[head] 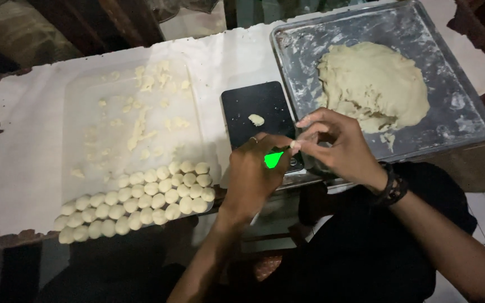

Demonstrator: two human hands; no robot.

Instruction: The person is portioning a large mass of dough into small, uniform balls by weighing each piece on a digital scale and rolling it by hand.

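Dough, a small pale piece (256, 119), lies on the black platform of a kitchen scale (260, 120) at the centre of the frame, just above both hands. The left hand (254, 174) hovers over the scale's lower edge, fingers curled and pinching toward the thumb; whether anything sits between them is too small to tell. The right hand (335, 143) meets it from the right, fingertips drawn together beside the left thumb, and its contents too cannot be told. A green glow (273, 159) from the scale's display shows between the two hands. The piece on the scale lies straight up-frame from the fingertips, about equally near to each hand, its long axis running left to right.

To the right, in the upper right of the frame, one floured metal tray (456, 101) holds one large lump of dough (374, 84); the right hand is the nearer to it. To the left, one clear plastic sheet (79, 112) on the paper-covered tabletop (18, 129) carries scattered dough scraps (141, 120) and, at lower left, rolled dough balls (141, 199) packed touching in about four rows, roughly forty in all.
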